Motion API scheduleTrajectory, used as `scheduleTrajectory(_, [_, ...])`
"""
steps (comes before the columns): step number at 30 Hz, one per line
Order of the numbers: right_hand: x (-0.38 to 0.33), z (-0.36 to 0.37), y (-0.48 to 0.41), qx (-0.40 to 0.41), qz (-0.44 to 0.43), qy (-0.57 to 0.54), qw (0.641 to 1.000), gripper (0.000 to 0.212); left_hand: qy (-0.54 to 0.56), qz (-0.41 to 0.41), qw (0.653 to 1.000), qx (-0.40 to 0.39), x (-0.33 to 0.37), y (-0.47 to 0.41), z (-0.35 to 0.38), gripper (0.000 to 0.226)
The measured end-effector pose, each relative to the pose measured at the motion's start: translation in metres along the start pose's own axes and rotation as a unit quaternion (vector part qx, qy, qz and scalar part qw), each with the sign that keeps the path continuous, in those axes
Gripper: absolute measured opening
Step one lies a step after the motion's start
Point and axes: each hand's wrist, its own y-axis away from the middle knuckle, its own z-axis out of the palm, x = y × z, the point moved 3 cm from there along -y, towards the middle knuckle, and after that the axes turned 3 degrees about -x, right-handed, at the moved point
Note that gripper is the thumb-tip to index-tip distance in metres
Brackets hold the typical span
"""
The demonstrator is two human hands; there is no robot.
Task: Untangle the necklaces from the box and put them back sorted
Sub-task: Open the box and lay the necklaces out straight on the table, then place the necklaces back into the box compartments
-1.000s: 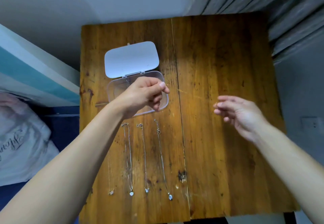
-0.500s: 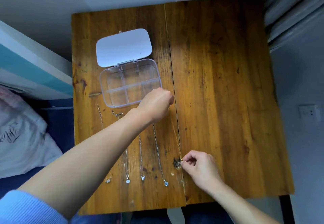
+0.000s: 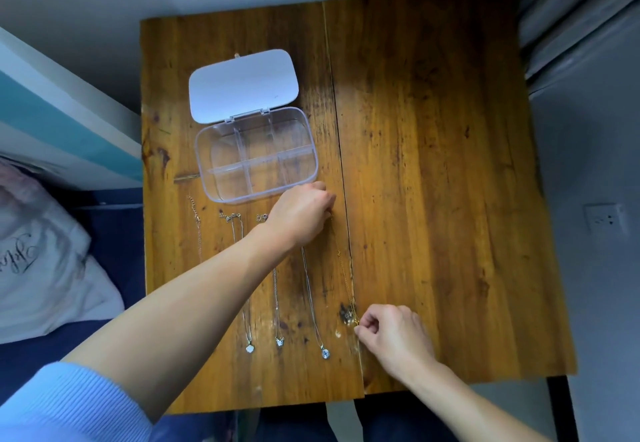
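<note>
A clear compartment box [image 3: 207, 178] lies open on the wooden table [image 3: 433, 182], its white lid [image 3: 242, 85] flipped back; its compartments look empty. Below it several thin necklaces lie straight side by side: a chain at the left [image 3: 198, 230], then silver ones ending in a shell pendant [image 3: 249, 348], a butterfly pendant [image 3: 279, 341] and a round pendant [image 3: 325, 353]. A gold necklace [image 3: 343, 268] is stretched along the table's seam. My left hand [image 3: 301, 213] pinches its upper end. My right hand [image 3: 391, 334] pinches its lower end.
A bed with a white pillow [image 3: 41, 268] and blue sheet lies at the left. Grey curtains [image 3: 571, 8] hang at the right, and a wall socket [image 3: 604, 218] sits beyond the table's right edge. The table's front edge is close to my body.
My left hand moved from over the box down to the table in front of it. My right hand dropped from mid-air to the table, and the gold necklace now lies stretched between both hands.
</note>
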Motion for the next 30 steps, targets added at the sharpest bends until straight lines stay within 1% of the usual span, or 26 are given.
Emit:
scheduleTrajectory(5, [0.003, -0.007, -0.002, -0.013, -0.009, 0.040, 0.999, 0.026, 0.002, -0.027, 0.999, 0.033, -0.004, 0.013, -0.007, 0.017])
scheduleTrajectory(9, [-0.005, -0.020, -0.006, 0.015, -0.038, 0.059, 0.997, 0.029, 0.029, -0.054, 0.993, 0.103, -0.018, 0.038, -0.025, 0.014])
scheduleTrajectory(13, [-0.033, -0.024, -0.018, 0.023, -0.072, 0.040, 0.996, 0.023, 0.059, -0.147, 0.973, 0.167, -0.055, 0.075, -0.031, 0.014])
scheduleTrajectory(17, [-0.074, -0.012, -0.028, 0.035, -0.100, 0.019, 0.994, 0.020, 0.083, -0.259, 0.938, 0.217, -0.098, 0.124, -0.022, 0.017])
scheduleTrajectory(19, [-0.096, 0.000, -0.034, 0.037, -0.105, 0.013, 0.994, 0.020, 0.092, -0.294, 0.925, 0.221, -0.118, 0.149, -0.013, 0.021])
scheduleTrajectory(22, [-0.125, 0.017, -0.044, 0.061, -0.087, 0.001, 0.994, 0.020, 0.089, -0.317, 0.921, 0.210, -0.141, 0.177, 0.001, 0.024])
scheduleTrajectory(27, [-0.150, 0.028, -0.053, 0.127, -0.030, 0.004, 0.992, 0.023, 0.066, -0.293, 0.939, 0.165, -0.158, 0.203, 0.024, 0.033])
scheduleTrajectory(30, [-0.153, 0.029, -0.058, 0.158, 0.014, 0.015, 0.987, 0.027, 0.050, -0.274, 0.947, 0.159, -0.160, 0.207, 0.036, 0.037])
